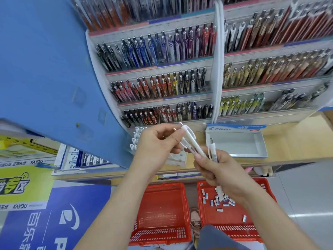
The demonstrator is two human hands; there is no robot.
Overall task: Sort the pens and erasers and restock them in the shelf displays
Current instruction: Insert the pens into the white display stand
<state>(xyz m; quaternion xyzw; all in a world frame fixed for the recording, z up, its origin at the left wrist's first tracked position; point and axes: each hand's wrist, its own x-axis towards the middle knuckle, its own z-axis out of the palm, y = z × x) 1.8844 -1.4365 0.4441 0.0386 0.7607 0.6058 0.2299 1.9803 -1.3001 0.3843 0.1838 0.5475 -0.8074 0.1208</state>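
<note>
- Before the pen shelves, your left grip (pixel 158 148) has its fingers curled and pinches the upper ends of the white pens (pixel 191 141).
- Your right grip (pixel 222 171) is curled round the lower part of the same bundle, and one pen stands upright out of it. You can make out at least three pens. Fingers hide the exact count.
- Down on the floor by your arms stand two red baskets, a left basket (pixel 158 233) and a right basket (pixel 234 230).
- The right basket holds the loose erasers (pixel 231 202), well over a dozen, too heaped to count exactly.
- One open Pilot box (pixel 237 152) lies on the tabletop (pixel 297 141), just beside your right grip.
- Two shelf displays stand side by side: the left display (pixel 158 67) shows four tiers of pens, the right display (pixel 270 49) at least three.
</note>
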